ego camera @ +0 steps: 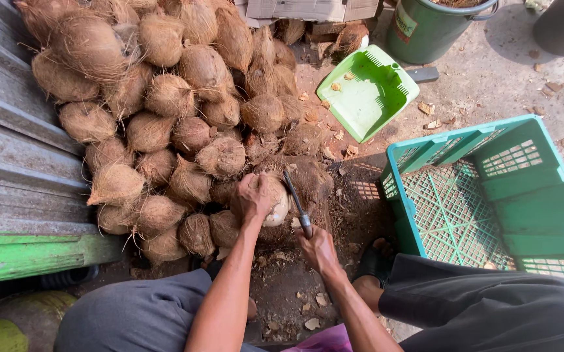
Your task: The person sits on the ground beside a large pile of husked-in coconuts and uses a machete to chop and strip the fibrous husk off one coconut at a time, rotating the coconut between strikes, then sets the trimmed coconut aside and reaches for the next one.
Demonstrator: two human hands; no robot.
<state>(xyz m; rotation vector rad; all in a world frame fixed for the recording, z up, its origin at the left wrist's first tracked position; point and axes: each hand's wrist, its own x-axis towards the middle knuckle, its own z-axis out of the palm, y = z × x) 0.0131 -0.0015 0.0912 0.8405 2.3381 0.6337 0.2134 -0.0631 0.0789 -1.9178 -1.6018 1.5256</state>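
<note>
The person sits low with knees apart, the left hand [250, 195] clamped over a partly peeled coconut [275, 205] to pin it on a dark stump [308, 186] so it cannot roll, while the right hand [318, 251] is closed round the handle of a knife [297, 205] whose blade lies right against the pale shell. The heap of husked coconuts [164, 111] is within the left arm's reach, the open teal crate [490, 189] on the right.
</note>
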